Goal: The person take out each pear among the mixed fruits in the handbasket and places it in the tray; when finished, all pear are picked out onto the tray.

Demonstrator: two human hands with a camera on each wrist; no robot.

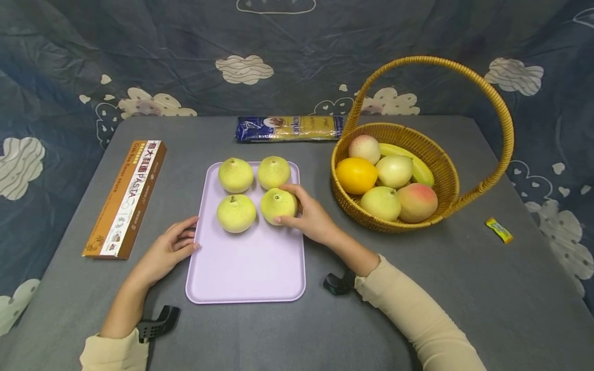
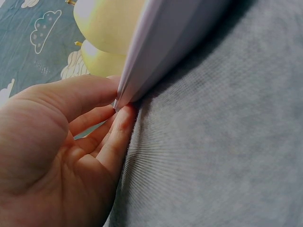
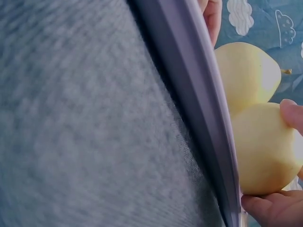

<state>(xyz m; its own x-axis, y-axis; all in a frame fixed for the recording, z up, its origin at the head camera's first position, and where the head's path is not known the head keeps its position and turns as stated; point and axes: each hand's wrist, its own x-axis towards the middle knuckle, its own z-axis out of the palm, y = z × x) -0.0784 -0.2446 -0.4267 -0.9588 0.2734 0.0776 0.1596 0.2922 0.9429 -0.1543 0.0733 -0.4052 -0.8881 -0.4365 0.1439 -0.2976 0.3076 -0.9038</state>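
The head view looks from above the near side, facing far and down, high enough to take in the worktop [image 1: 246, 335] and the backdrop [image 1: 297, 41]. The left wrist view sits low, close behind the left grip [image 1: 162, 255], rolled sideways, facing far along the left rim of the tray [image 1: 246, 268]. The right wrist view, rolled oppositely, looks closely past its right rim at the right grip [image 1: 308, 216]. All three share tray, pears [image 1: 236, 214] and backdrop.

Left of the left grip [image 1: 169, 250], a long box [image 1: 125, 201] reads "意大利面 PASTA" and "flavor sauce". Beyond the right grip [image 1: 308, 215], a packet [image 1: 290, 129] shows "ankar"; well right of that grip, a wrapper's [image 1: 499, 230] print is unreadable.
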